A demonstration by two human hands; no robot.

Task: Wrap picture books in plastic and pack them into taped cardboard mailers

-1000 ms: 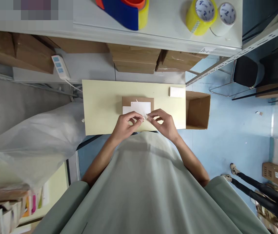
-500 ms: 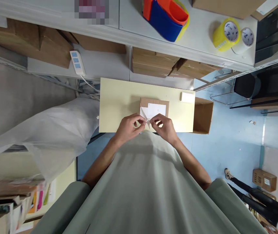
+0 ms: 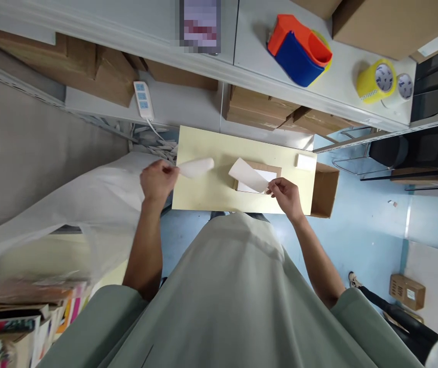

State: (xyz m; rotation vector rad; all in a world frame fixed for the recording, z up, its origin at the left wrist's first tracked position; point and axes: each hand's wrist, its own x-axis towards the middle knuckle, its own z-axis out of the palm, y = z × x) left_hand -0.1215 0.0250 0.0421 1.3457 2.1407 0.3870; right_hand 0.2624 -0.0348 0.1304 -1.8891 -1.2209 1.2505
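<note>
My left hand (image 3: 158,180), closed in a pinch, holds a curled white paper strip (image 3: 198,167) by its end, past the left edge of the pale yellow table (image 3: 203,197). Between the thumb and fingers of my right hand (image 3: 287,197) is the corner of a second, off-white paper piece (image 3: 246,174). This piece slants over a small cardboard box (image 3: 270,166) and partly covers it. A white label (image 3: 246,189) shows on the box top beneath it. Whether either paper is sticky cannot be seen.
A small white block (image 3: 305,162) sits at the table's right end, above an open carton (image 3: 324,191). The shelf (image 3: 253,43) ahead bears a tape dispenser (image 3: 299,53) and tape rolls (image 3: 376,82). White plastic sheeting (image 3: 107,189) hangs left. A person's leg (image 3: 388,306) shows at right.
My hands have moved apart from their pinch above the box's near edge, each now with a separate piece of paper. The left went far left, the right went rightward. The view has shifted a little.
</note>
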